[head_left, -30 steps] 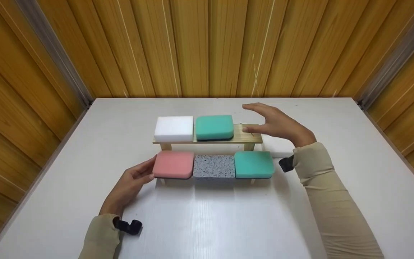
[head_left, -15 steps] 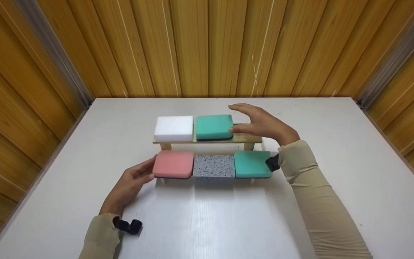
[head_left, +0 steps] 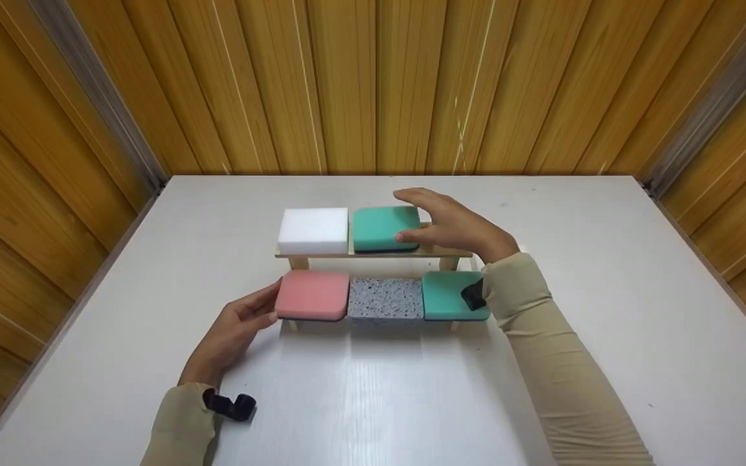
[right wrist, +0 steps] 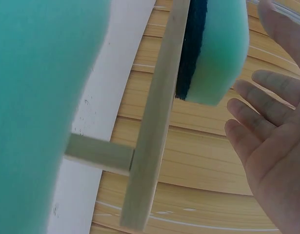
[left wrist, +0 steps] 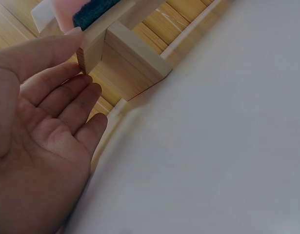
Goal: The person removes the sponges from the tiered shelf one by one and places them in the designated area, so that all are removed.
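Observation:
A two-tier wooden stand (head_left: 321,255) carries sponges on both levels. My left hand (head_left: 234,330) is at the lower tier's left end, beside a pink sponge (head_left: 313,294). In the left wrist view, the thumb (left wrist: 67,44) and index fingertip pinch the corner of the wooden board (left wrist: 94,52). My right hand (head_left: 460,223) hovers at the right of the upper tier's green sponge (head_left: 379,226), its thumb overlapping the front edge and its fingers behind. The right wrist view shows those fingers (right wrist: 257,102) spread and apart from that sponge (right wrist: 223,53).
A white sponge (head_left: 313,228) sits at the upper tier's left. On the lower tier are a grey speckled sponge (head_left: 386,299) and another green sponge (head_left: 441,294), the latter partly under my right wrist camera. Wood-patterned walls (head_left: 405,84) enclose the white table (head_left: 360,395).
My right hand has moved left along the upper tier, from beyond the green sponge to over its right side. My left hand and the sponges have stayed where they were.

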Available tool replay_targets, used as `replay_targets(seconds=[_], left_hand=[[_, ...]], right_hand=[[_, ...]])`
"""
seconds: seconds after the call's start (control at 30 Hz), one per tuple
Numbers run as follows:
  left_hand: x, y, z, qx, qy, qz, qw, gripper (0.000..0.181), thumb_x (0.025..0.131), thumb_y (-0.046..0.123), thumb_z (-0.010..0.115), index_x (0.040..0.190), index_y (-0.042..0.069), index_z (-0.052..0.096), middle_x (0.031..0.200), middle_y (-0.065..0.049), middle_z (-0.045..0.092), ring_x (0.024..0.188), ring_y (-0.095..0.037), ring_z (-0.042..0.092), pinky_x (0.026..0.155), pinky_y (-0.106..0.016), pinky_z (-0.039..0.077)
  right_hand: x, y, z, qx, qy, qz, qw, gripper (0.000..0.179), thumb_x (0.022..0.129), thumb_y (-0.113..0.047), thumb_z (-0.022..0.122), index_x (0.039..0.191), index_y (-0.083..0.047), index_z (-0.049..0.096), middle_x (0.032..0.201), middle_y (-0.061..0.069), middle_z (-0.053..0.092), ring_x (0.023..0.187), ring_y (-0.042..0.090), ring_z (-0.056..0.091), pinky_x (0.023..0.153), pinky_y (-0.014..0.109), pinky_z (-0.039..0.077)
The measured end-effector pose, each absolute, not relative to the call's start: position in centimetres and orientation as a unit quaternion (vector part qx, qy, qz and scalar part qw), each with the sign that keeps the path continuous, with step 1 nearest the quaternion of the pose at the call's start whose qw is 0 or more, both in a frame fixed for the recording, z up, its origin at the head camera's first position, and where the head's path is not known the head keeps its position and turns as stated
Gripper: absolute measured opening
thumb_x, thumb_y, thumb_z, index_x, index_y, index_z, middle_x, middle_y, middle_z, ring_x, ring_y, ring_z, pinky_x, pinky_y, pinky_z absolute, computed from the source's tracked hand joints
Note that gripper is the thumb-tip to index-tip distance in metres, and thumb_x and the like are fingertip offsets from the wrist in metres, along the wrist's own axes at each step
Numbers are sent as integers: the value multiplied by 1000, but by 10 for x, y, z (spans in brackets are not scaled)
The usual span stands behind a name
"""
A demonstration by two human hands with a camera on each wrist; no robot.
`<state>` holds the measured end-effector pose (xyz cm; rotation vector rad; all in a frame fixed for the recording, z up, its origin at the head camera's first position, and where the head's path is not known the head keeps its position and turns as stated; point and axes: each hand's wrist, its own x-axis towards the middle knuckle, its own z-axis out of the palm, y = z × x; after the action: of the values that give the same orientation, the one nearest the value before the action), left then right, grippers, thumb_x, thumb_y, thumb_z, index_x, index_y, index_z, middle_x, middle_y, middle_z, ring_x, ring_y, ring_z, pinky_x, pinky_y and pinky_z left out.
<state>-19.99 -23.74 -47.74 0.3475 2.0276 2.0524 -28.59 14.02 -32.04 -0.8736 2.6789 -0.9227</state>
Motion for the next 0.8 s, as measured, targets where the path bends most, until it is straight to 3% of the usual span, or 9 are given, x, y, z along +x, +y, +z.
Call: replay_targets(seconds=[0.8], left_hand=[[-199,-237,-477,120,703,693,110,65,90,18,68,148,11,38,153,-1,38,137,-7,40,108,-17,37]], right_hand=[[-287,123,-327,-297,911,-269,102,76,90,-36,67,151,-12,30,158,8,28,146,26,24,120,44,21]])
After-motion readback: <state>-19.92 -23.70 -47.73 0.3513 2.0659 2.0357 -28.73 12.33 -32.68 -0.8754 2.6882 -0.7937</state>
